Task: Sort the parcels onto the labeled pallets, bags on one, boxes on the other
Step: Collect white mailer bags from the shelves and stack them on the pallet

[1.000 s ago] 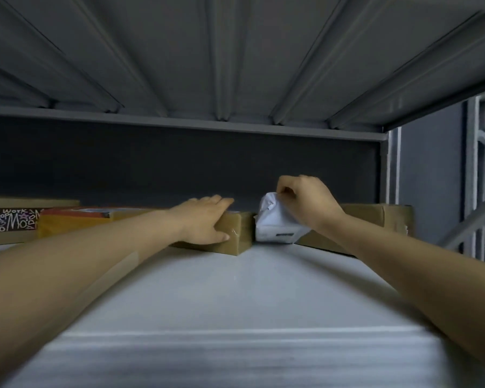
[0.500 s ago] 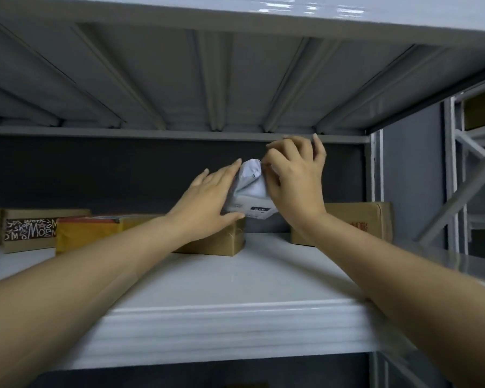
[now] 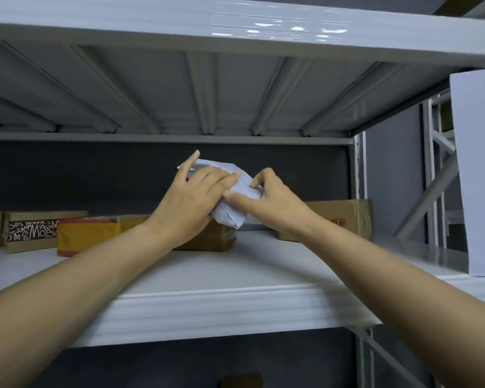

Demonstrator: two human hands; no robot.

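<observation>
While both hands grasp it, white bag (image 3: pixel 245 184): one, crumpled, held in the air above the shelf (image 3: pixel 235 266) and brown box (image 3: pixel 217 238). Left hand (image 3: pixel 192 198) wraps over its top; right hand (image 3: pixel 276 201) pinches its right end. Alongside on the shelf: lettered box (image 3: pixel 31 229), yellow parcel (image 3: pixel 87 233), carton (image 3: pixel 345 217).

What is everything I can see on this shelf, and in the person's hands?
white bag: one, white, held above the shelf in both hands.
middle box: one, brown, behind the left hand.
right box: one, brown, behind the right arm.
lettered box: one, brown with dark lettered band, shelf's left.
yellow parcel: one, yellow, beside the lettered box.
shelf: one, white, bearing the boxes.
white panel: one, white, upright at far right.
left hand: one, grips the bag.
right hand: one, pinches the bag.
</observation>
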